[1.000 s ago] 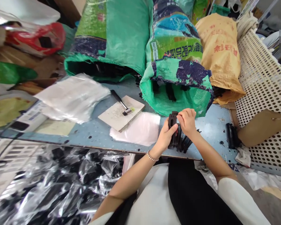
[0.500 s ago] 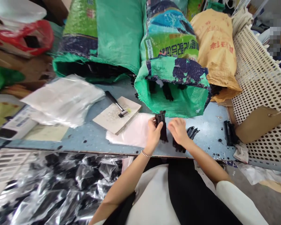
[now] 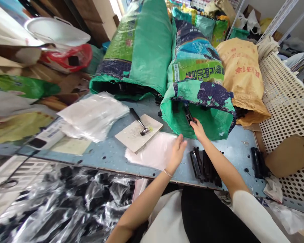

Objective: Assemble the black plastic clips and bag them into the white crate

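Observation:
My right hand (image 3: 198,129) grips the near end of a black plastic part (image 3: 189,114) at the mouth of the middle green woven sack (image 3: 207,130). The part's far end points into the sack. My left hand (image 3: 177,152) is held above the edge of a stack of thin white plastic sheets (image 3: 152,152), fingers stretched and nothing in them. Several similar black parts (image 3: 205,165) lie side by side on the blue table (image 3: 234,141), below my right forearm.
A dark-handled scraper-like tool (image 3: 139,121) rests on a pale board (image 3: 126,136). Clear plastic bags (image 3: 91,114) lie left. Another green sack (image 3: 152,60) and a tan sack (image 3: 243,67) flank the middle one. A perforated white panel (image 3: 291,98) borders the right; bagged black parts (image 3: 91,202) fill the lower left.
My right hand has reached forward to the sack's mouth and grips a black part there. My left hand has let go of its black part, and more parts show on the table. The view has shifted.

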A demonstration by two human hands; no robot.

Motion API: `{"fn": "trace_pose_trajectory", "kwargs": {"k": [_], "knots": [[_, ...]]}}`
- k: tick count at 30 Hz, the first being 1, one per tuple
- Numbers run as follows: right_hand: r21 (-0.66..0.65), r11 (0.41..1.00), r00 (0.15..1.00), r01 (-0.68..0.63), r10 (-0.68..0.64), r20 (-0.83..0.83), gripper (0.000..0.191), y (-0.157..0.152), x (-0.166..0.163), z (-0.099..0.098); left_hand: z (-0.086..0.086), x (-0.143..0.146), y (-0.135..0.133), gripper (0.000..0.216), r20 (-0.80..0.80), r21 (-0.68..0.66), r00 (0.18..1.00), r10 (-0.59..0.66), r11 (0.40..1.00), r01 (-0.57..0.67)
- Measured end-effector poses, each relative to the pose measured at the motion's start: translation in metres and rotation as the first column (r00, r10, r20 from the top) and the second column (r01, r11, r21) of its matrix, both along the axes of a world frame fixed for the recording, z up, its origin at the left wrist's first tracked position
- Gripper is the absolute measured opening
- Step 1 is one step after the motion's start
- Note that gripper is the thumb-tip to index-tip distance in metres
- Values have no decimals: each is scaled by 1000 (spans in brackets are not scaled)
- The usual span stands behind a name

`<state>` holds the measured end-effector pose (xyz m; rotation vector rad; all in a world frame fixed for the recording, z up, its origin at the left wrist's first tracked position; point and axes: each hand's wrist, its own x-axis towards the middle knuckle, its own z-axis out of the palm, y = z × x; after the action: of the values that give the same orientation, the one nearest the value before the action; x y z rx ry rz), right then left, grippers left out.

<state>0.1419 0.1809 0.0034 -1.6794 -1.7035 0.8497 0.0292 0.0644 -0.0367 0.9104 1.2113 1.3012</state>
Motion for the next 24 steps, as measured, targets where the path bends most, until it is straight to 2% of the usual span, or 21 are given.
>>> {"fn": "trace_pose_trajectory", "kwargs": {"k": [2, 4, 6, 9, 11, 12, 14, 16, 18, 20, 22, 24], "knots": [[12, 999, 997, -52, 53, -62, 47, -52, 10, -2, 22, -9, 16, 66, 245, -52, 969, 19, 999, -7], [154, 973, 969, -172, 195, -150, 43, -98, 22, 2, 44, -11, 21, 58, 401, -61, 916, -17, 997, 45], [308, 939, 976, -152, 193, -106, 36, -126, 34, 14, 62, -9, 12, 47, 455, -40, 887, -77, 993, 107], [494, 864, 995, -101, 74, 73, 38, -127, 47, 40, 80, -1, -16, 39, 453, -40, 876, -165, 978, 205], [550, 822, 976, -149, 31, 217, 39, -114, 48, 54, 85, 5, -33, 40, 437, -61, 873, -215, 962, 267], [556, 814, 963, -168, 14, 270, 40, -108, 47, 59, 86, 8, -39, 40, 418, -66, 881, -223, 959, 274], [527, 837, 956, -147, -17, 294, 42, -98, 41, 64, 85, 12, -45, 41, 345, -58, 917, -199, 971, 233], [456, 885, 974, -93, -14, 226, 46, -96, 33, 64, 84, 12, -44, 43, 276, -43, 951, -139, 987, 157], [390, 917, 990, -87, 36, 138, 49, -105, 28, 61, 84, 5, -40, 44, 273, -67, 958, -85, 992, 107], [385, 906, 981, -177, 133, 139, 48, -122, 26, 56, 86, -4, -34, 45, 316, -123, 948, -48, 988, 91], [398, 864, 944, -308, 225, 241, 43, -144, 24, 50, 90, -14, -30, 46, 347, -159, 937, -22, 984, 82], [376, 847, 913, -376, 269, 306, 41, -164, 19, 44, 92, -18, -28, 45, 339, -153, 941, 3, 987, 52]]}}
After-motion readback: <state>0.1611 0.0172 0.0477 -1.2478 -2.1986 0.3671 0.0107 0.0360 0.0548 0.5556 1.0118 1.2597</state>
